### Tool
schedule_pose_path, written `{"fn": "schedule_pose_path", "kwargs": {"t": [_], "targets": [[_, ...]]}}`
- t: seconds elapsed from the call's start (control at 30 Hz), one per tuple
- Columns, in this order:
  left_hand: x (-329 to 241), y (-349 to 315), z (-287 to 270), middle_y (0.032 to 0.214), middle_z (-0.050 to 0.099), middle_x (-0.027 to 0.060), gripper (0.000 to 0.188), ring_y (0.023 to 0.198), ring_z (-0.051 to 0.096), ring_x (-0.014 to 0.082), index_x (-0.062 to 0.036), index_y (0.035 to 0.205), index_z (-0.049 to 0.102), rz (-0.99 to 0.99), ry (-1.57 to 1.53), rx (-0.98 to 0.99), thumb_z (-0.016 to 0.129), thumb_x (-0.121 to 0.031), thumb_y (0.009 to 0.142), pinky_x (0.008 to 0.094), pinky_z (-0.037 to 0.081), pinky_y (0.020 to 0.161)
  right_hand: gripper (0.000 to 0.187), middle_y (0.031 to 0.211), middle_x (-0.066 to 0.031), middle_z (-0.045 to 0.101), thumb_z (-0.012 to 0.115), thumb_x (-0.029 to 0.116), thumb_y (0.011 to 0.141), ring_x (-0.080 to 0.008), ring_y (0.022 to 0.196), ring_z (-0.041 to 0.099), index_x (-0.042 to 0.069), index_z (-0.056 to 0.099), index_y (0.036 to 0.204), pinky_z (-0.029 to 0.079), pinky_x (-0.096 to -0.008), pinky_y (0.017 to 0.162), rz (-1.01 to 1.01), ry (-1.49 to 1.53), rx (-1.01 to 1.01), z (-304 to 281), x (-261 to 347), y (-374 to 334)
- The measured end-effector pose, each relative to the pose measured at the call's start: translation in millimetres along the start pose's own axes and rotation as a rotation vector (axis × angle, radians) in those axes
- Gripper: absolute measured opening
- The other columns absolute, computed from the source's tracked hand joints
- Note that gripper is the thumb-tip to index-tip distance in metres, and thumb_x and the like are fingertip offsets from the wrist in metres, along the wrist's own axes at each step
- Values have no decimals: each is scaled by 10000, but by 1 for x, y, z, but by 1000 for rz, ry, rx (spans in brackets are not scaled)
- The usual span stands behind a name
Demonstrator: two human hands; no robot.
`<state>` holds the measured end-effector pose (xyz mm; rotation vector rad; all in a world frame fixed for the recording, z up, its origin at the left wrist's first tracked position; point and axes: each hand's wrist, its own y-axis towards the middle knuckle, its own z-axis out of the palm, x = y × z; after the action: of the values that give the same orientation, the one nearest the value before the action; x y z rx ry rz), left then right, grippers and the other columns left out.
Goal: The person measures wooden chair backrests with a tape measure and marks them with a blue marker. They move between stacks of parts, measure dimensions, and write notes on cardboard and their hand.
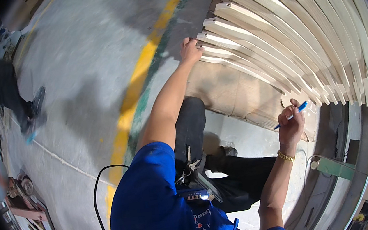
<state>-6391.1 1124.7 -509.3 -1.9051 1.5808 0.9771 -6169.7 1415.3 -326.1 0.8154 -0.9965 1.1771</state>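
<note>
My left hand [191,51], its arm stretched far forward, has its fingers curled at the end of a curved wooden slat [228,61] low in a stack. Several similar pale wooden slats [263,10] fan out above it, some with a dark hole near the tip. My right hand [290,125] is closed around a blue pen [302,107], which slants up to the right. That hand is near the slats' other ends, in front of a piece of cardboard [311,112] with pale line marks. A gold-coloured band [286,156] circles my right wrist.
Brown cardboard [230,87] lies under the stack. Metal rails [363,153] with a green block [335,168] run along the right. A yellow floor line [137,81] crosses to my left. Another person's leg [8,89] is at far left. Keys [192,165] hang at my waist.
</note>
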Motion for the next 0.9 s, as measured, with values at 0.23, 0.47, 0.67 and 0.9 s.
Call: {"fn": "schedule_pose_path", "kwargs": {"t": [0.23, 0.47, 0.67, 0.9], "targets": [[-3, 20, -13, 1368, 337, 231, 702, 1300, 301, 342, 23, 1205, 528, -96, -704, 101, 668, -500, 758, 424, 312, 1035, 288, 682, 7, 470, 568, 135, 882, -42, 497, 354, -39, 536, 1109, 246, -187, 434, 36, -192, 10, 24, -15, 18], [-39, 13, -32, 1346, 338, 199, 614, 1276, 280, 365, -53, 1194, 554, 308, -74, -192, 746, -321, 676, 432, 271, 1058, 249, 674, 35, 461, 568, 133, 886, -22, 508, 354, -19, 564, 1082, 242, -176, 435, 26, -299, -19, 22, -15, 22], [-52, 15, -43, 1310, 378, 194, 586, 1235, 361, 324, 10, 1206, 541, 307, -385, -33, 713, -323, 755, 394, 310, 1028, 236, 657, 54, 446, 580, 136, 877, -17, 515, 343, -6, 581, 1065, 242, -176, 446, 51, -359, 6, 24, -14, 23], [-75, 14, -44, 1241, 503, 125, 503, 1123, 470, 199, -6, 1229, 544, -9, -828, 152, 665, -294, 835, 325, 358, 967, 216, 657, 67, 447, 618, 177, 852, -21, 559, 362, 41, 616, 1020, 280, -193, 491, 54, -414, -3, 29, -9, 25]]}}
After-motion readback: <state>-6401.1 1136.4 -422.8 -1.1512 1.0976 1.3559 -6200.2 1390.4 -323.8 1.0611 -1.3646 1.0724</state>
